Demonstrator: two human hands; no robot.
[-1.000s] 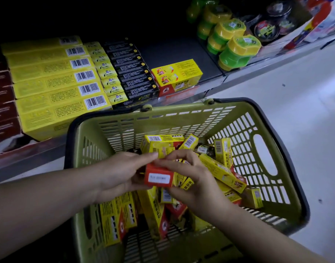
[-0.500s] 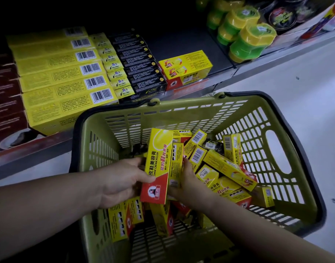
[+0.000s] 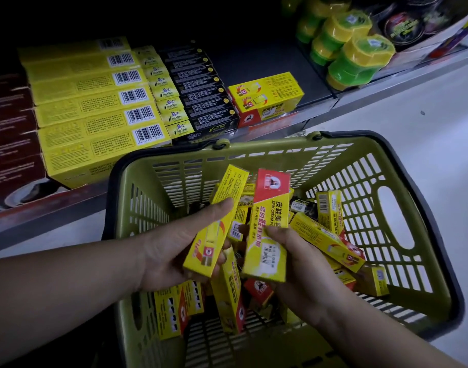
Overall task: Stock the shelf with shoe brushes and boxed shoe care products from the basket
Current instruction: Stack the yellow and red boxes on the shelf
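Observation:
An olive-green basket (image 3: 293,152) with a dark rim holds several yellow and red shoe cream boxes. My left hand (image 3: 171,251) grips one long yellow box (image 3: 222,208) above the pile, tilted up to the right. My right hand (image 3: 296,264) holds a second shoe cream box (image 3: 267,224) with its red end pointing up. The two boxes stand side by side, close together. Behind the basket, the low shelf (image 3: 267,62) bears a small stack of matching yellow boxes (image 3: 267,95) near its front edge.
Long yellow barcode boxes (image 3: 95,102) fill the shelf's left part, with black boxes (image 3: 203,94) beside them and dark red boxes (image 3: 10,134) at far left. Green and yellow tubs (image 3: 354,57) stand at right. Bare shelf lies behind the small stack. Pale floor (image 3: 413,115) at right.
The boxes held together in front of me have separated: each hand now holds its own box, lifted higher above the basket. The view has shifted closer to the shelf.

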